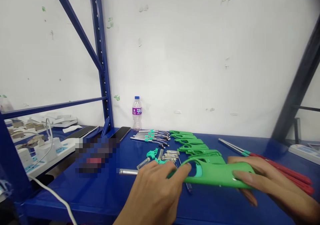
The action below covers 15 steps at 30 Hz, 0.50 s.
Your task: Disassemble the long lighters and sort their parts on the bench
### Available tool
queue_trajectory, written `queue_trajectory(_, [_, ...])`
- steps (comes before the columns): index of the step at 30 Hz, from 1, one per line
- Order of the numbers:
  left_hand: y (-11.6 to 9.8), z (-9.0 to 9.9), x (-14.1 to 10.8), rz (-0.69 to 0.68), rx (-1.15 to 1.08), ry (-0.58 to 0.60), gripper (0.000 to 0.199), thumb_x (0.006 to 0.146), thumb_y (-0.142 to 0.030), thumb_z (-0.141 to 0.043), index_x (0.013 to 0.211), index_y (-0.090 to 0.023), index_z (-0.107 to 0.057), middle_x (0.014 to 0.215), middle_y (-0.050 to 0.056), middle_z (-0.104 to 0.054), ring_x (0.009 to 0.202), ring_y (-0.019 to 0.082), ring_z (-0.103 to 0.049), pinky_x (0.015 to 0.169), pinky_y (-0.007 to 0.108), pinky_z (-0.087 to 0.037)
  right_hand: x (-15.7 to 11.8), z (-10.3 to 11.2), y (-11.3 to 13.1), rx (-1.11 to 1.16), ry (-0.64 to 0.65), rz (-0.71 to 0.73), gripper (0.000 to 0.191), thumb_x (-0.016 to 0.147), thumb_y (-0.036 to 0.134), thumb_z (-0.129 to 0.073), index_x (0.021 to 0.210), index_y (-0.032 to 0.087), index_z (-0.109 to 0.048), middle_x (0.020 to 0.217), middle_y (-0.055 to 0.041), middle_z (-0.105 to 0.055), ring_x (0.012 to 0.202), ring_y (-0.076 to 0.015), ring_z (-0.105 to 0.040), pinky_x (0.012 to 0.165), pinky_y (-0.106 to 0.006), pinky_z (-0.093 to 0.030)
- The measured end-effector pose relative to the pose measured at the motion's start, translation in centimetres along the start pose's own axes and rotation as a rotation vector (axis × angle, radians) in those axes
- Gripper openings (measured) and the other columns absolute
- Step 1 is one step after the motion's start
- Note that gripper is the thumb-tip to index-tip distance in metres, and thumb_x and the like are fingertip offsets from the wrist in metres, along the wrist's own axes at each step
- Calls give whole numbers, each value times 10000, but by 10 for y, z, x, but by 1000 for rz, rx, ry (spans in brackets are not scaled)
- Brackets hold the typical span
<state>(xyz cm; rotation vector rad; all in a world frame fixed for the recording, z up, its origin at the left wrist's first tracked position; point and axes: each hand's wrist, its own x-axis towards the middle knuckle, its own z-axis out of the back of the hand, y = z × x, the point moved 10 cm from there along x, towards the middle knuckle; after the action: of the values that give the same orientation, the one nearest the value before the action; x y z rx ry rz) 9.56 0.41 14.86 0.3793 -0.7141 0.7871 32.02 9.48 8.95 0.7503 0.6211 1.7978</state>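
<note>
A green long-nosed utility lighter (220, 175) lies level between my hands, its silver metal tube (127, 172) pointing left and a teal trigger (198, 170) inside its loop. My left hand (160, 188) closes around the front of the body, where the tube enters, and hides that joint. The handle end is gripped by my right hand (257, 175), thumb on the near face. Just behind are several green lighter shells (192, 141), teal trigger pieces (152, 153) and small clear fuel tanks (170, 155). Metal tubes with wires (151, 136) lie farther back.
Red-handled lighters (282, 168) lie on the blue table (100, 193) at the right. A plastic bottle (137, 113) stands by the wall. A dark phone (121, 133), power strip (57, 151) and white cable (53, 193) are left. Blue rack posts (102, 58) rise there.
</note>
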Motion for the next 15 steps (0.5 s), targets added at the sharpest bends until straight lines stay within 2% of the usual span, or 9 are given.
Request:
queue_trajectory(2, [7,6,2,21,28,-73,450,934,-35,-452,1322,-249,-529,950,32,-741,773,204,-702,677,357,-531,5,-4,10,164,85,15,556,866,781,-512,623,291,-607,519,-57,-563,615,-305,-589,768,-474,-519])
queue_trajectory(4, [10,16,2,7,58,-170,386,976,-42,-460,1315,-217,-523,1007,40,-737,828,194,-687,728,348,-512,8,7,21,304,26,46,580,890,755,-522,581,267,-571,515,-43,-526,609,-278,-551,765,-435,-489])
queue_trajectory(6, [10,21,2,-27,92,-225,242,1017,-92,-490,1223,-190,-569,961,28,-725,806,182,-659,727,339,-487,7,17,30,423,-58,72,594,916,721,-521,555,249,-513,516,-24,-483,587,-235,-493,709,-377,-458])
queue_trajectory(8, [11,22,2,-51,116,-241,163,1034,-129,-504,1151,-187,-602,907,15,-705,765,176,-630,701,333,-462,5,17,34,520,-95,71,581,932,672,-549,557,235,-470,530,-6,-460,573,-196,-441,652,-325,-423])
queue_trajectory(10, [10,20,2,-67,130,-236,179,1046,-165,-499,1191,-178,-602,918,25,-698,769,183,-627,690,334,-451,5,13,36,572,-115,66,567,936,633,-581,561,227,-457,531,8,-443,557,-171,-411,618,-298,-400])
queue_trajectory(13, [3,13,3,-98,166,-222,230,1064,-230,-477,1257,-152,-576,926,42,-698,772,196,-637,687,341,-454,6,7,39,574,-145,73,573,961,604,-572,547,227,-452,493,20,-409,523,-156,-397,604,-290,-400])
queue_trajectory(15, [1,8,4,-89,178,-215,201,1072,-223,-436,1187,-150,-584,880,35,-687,727,199,-624,657,342,-442,8,3,42,554,-146,81,596,969,621,-553,531,231,-442,456,24,-385,488,-149,-383,573,-291,-397])
